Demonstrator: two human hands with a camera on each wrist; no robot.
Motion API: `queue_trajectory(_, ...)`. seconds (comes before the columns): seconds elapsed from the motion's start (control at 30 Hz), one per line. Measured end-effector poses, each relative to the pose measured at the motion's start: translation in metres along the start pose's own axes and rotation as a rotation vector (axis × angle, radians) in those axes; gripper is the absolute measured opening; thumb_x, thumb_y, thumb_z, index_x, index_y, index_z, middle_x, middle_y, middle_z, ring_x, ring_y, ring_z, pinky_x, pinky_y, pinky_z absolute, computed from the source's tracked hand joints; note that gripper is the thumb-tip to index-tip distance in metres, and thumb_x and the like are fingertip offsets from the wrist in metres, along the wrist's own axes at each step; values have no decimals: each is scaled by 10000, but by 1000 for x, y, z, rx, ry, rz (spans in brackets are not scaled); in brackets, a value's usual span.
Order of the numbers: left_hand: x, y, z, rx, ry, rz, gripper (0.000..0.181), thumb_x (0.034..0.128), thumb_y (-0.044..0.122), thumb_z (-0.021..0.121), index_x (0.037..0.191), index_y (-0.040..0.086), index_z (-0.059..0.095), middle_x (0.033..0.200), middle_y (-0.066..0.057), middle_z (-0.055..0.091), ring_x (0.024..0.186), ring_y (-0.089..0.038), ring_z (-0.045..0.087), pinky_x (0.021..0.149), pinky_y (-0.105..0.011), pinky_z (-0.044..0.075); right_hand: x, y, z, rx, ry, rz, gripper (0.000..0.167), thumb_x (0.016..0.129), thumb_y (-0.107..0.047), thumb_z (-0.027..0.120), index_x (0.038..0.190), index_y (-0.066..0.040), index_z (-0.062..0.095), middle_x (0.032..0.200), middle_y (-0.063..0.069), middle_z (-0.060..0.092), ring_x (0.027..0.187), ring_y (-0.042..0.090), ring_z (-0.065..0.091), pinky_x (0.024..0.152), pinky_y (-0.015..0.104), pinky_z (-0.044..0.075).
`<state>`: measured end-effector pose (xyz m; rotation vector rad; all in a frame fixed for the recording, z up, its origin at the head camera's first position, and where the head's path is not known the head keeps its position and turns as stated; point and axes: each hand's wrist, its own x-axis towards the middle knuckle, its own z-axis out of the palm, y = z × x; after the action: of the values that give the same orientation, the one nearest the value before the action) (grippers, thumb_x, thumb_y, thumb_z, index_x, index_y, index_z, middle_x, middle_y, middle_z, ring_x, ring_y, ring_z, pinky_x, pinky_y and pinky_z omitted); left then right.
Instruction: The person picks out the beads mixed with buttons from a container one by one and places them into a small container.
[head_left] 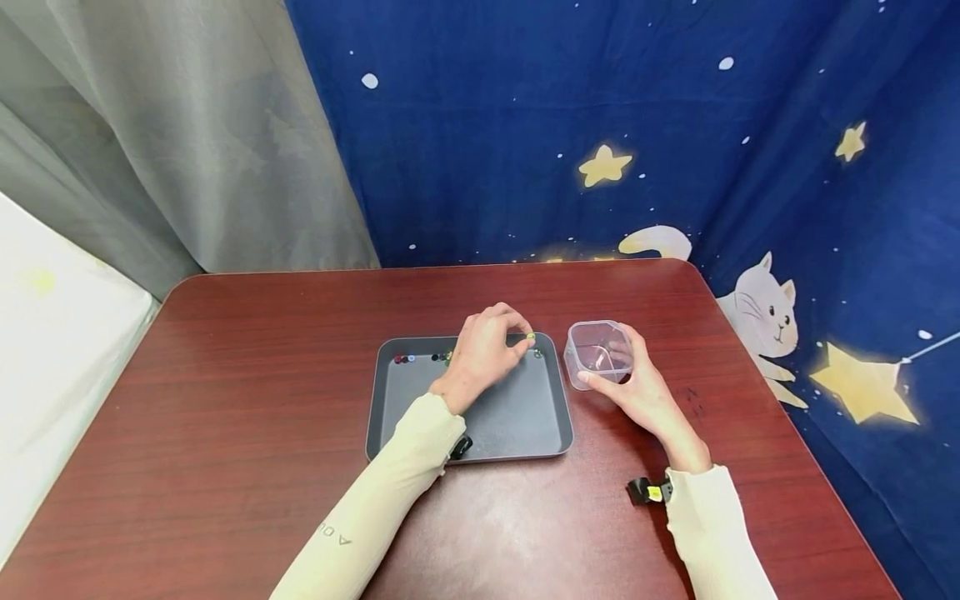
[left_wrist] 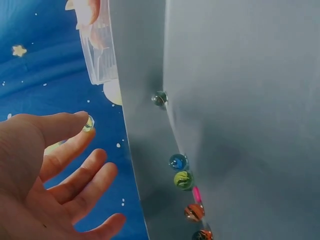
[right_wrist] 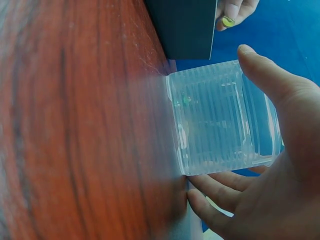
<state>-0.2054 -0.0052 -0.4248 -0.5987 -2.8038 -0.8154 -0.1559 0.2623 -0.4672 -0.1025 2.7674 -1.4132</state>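
My left hand (head_left: 483, 354) is above the far right part of a grey tray (head_left: 517, 417), pinching a yellow-green marble (left_wrist: 89, 123) between thumb and index finger; its other fingers are spread. Along the tray's far side lie several marbles, among them a blue one (left_wrist: 178, 162), a green-yellow one (left_wrist: 183, 180) and an orange one (left_wrist: 194, 212). A clear one (left_wrist: 159, 98) sits apart from them. My right hand (head_left: 645, 392) grips a clear plastic box (right_wrist: 225, 120) on the table just right of the tray, thumb on one side and fingers on the other.
The reddish-brown table (head_left: 247, 400) extends around the tray and box. Behind it hang a grey curtain (head_left: 225, 133) and a blue one (head_left: 480, 125) with stars and a white cat. Something white (head_left: 52, 350) stands at the far left.
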Motion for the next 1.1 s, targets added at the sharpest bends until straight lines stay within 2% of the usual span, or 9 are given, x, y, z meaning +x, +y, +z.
queue_trajectory(0.17,0,4,-1,-33,-5,-12,113,929,293,795,1018,224,793,1116,53,719,1084,-154,688,1051,-399,503,0,1,2,7,-2,-7,1018,891,-373,830,1637,-228,153,1566,219,424,1469,400,419,1181,648,381)
queue_trajectory(0.4,3,8,0,-46,-2,1,119,925,286,798,1026,222,797,1109,56,720,1067,-147,693,956,-357,546,1,2,0,10,-2,-14,1018,892,-369,830,1637,-232,150,1569,216,419,1472,399,415,1180,654,378)
queue_trajectory(0.67,7,11,-1,-62,-7,10,122,927,291,799,1030,225,797,1105,62,712,1054,-147,707,913,-335,567,3,1,-1,7,4,-25,1009,895,-374,827,1637,-242,156,1560,208,433,1464,391,425,1177,643,384)
queue_trajectory(0.87,8,14,-4,-91,-7,17,103,932,289,792,1013,226,793,1109,50,713,1070,-200,713,904,-359,570,4,1,0,7,9,-25,1010,890,-390,829,1635,-260,161,1558,200,436,1465,388,424,1179,642,382)
queue_trajectory(1.1,6,15,-2,-102,-38,-3,106,932,285,793,1017,222,796,1122,53,708,1069,-160,713,920,-348,577,2,3,0,2,0,-6,1019,890,-386,829,1636,-259,147,1572,206,419,1474,391,414,1179,653,383)
